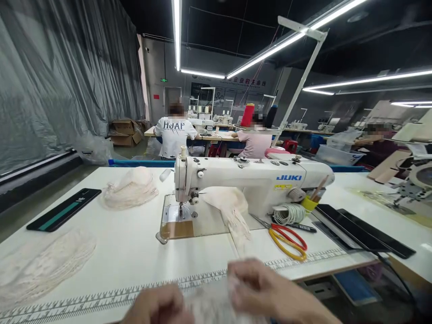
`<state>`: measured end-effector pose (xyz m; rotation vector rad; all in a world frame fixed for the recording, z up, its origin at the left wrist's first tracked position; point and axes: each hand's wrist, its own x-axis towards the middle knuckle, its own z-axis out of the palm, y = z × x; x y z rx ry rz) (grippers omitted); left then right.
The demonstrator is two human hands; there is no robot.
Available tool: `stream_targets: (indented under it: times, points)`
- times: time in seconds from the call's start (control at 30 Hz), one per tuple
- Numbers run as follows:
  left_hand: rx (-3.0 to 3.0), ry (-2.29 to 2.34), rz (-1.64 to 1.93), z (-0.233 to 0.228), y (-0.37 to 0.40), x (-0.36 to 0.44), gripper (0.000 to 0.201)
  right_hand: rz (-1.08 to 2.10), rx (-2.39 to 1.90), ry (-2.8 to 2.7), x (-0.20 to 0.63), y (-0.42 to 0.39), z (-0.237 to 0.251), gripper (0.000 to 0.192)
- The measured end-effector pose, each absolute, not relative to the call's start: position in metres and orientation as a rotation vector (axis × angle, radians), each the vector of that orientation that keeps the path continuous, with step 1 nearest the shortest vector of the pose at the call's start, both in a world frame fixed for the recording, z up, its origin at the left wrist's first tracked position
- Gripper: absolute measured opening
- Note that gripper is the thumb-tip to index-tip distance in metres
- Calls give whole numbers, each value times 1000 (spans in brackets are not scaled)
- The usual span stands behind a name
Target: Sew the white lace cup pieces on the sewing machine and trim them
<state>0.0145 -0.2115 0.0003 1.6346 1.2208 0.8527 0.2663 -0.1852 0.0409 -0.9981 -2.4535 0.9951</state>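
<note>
At the table's front edge, my left hand (158,303) and my right hand (258,288) are both closed on a piece of pale, lacy-looking fabric (211,302) stretched between them. Motion blurs the hands and the fabric, and the frame's bottom edge cuts them off. Beyond them stands a white sewing machine (232,173), its needle area over a metal plate. Another cream fabric piece (238,220) lies under the machine's arm and hangs toward me. Scissors with red and yellow handles (286,240) lie to the right, apart from my right hand.
Piles of cream fabric (130,186) and lace pieces (50,261) lie on the left, beside a black-and-green case (64,209). A ruler strip (111,297) runs along the front. Coiled white cord (288,213) and a yellow cup (308,204) stand right. Other people sit farther back.
</note>
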Motion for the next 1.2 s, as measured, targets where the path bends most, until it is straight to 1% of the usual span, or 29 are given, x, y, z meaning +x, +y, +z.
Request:
stream_targets:
  times: [0.03, 0.1, 0.13, 0.2, 0.23, 0.3, 0.37, 0.43, 0.53, 0.63, 0.8, 0.9, 0.97, 1.07, 1.2]
  points:
    - [1648, 1260, 859, 2, -196, 14, 36, 941, -1043, -2459, 262, -165, 49, 26]
    - [1828, 1452, 862, 3, -164, 12, 37, 591, -1137, -2566, 250, -124, 57, 23]
    - [1971, 1532, 824, 3, -150, 10, 34, 503, -1185, -2561, 245, -106, 56, 18]
    - [2081, 1620, 847, 2, -127, 4, 18, 358, -1273, -2508, 233, -82, 45, 5]
    - [2203, 1632, 884, 0, -119, 0, 17, 301, -1301, -2476, 228, -76, 38, 9]
    - [2558, 1530, 962, -4, -108, -7, 28, 215, -1280, -2454, 219, -76, 23, 16]
    - [2924, 1277, 931, -8, -98, -9, 43, 169, -1197, -2499, 211, -85, 12, 11]
    - [3064, 1047, 863, -13, -88, -9, 46, 145, -1155, -2567, 205, -93, 7, 5]
    - [3069, 901, 847, -18, -75, -7, 37, 160, -1159, -2628, 202, -95, 6, 18]
    - [3084, 867, 841, -21, -73, -8, 36, 222, -1017, -2624, 205, -81, 5, 27]
    - [3170, 928, 883, -34, -79, -8, 33, 358, -813, -2569, 205, -52, 0, 31]
    - [3232, 1021, 933, -45, -77, -6, 30, 368, -823, -2563, 204, -40, -3, 28]
    - [3263, 1093, 889, -50, -74, -5, 31, 373, -854, -2579, 204, -34, -4, 21]
    - [3263, 1219, 815, -53, -69, -4, 31, 464, -893, -2616, 204, -22, -1, 12]
    - [3246, 1340, 712, -53, -67, -4, 32, 655, -899, -2635, 204, -5, 3, 13]
